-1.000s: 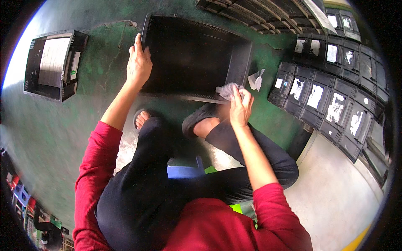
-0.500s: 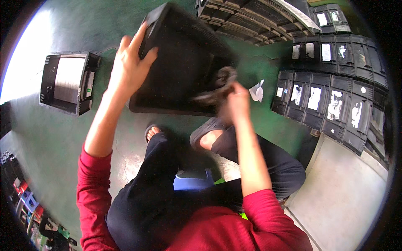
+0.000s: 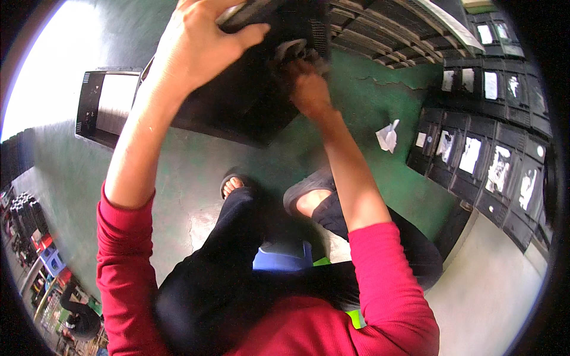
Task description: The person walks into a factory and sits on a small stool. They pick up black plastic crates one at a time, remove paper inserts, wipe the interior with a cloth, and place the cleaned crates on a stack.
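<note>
Crate (image 3: 228,104), boxy black plastic, tilts above green floor (image 3: 362,136); apart, left hand (image 3: 199,50) clamps its rim, right hand (image 3: 310,92) clutches one crumpled grey cloth (image 3: 291,50) against it; one creased paper (image 3: 387,138) lies to its right.

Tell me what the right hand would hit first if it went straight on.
Likely the black crate, past the grey cloth in the right hand; dark blur hides how close.

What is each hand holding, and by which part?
Left hand: the black crate, by its rim. Right hand: a crumpled grey cloth; which part is gripped is unclear.
</note>
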Demonstrator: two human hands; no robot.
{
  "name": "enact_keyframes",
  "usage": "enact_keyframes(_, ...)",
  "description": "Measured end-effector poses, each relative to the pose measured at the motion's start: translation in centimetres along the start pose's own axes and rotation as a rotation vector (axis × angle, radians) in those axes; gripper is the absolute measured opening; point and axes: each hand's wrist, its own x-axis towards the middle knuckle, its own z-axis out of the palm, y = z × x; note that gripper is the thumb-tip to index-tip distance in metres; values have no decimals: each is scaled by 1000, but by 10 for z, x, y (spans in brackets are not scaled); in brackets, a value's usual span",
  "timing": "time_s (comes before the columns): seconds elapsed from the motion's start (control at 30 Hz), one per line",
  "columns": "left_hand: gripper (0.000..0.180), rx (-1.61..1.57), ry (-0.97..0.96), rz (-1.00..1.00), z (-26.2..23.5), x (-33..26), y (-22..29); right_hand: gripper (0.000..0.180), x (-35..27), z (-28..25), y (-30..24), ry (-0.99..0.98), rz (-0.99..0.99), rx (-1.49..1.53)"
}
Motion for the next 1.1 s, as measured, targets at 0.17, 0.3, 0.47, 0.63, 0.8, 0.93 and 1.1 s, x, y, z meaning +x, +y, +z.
enact_keyframes(0.17,55,-274,6,181,11,-8,9,44,-13,111,24,16,117,14)
enact_keyframes(0.3,55,-271,3,147,16,-6,13,30,-70,138,-14,71,-30,34)
enact_keyframes(0.47,56,-217,-94,85,8,-9,20,33,-69,110,25,-763,-166,-216)
enact_keyframes(0.63,54,-235,-63,137,17,-10,15,46,-32,84,58,145,-188,-30)
enact_keyframes(0.8,53,-325,3,163,24,-7,4,37,-76,85,-32,-20,-273,-88)
enact_keyframes(0.93,52,-340,-32,128,26,-7,1,26,-21,3,-29,287,-273,154)
enact_keyframes(1.1,48,-325,-13,60,26,-4,2,32,77,-106,-6,158,-529,-644)
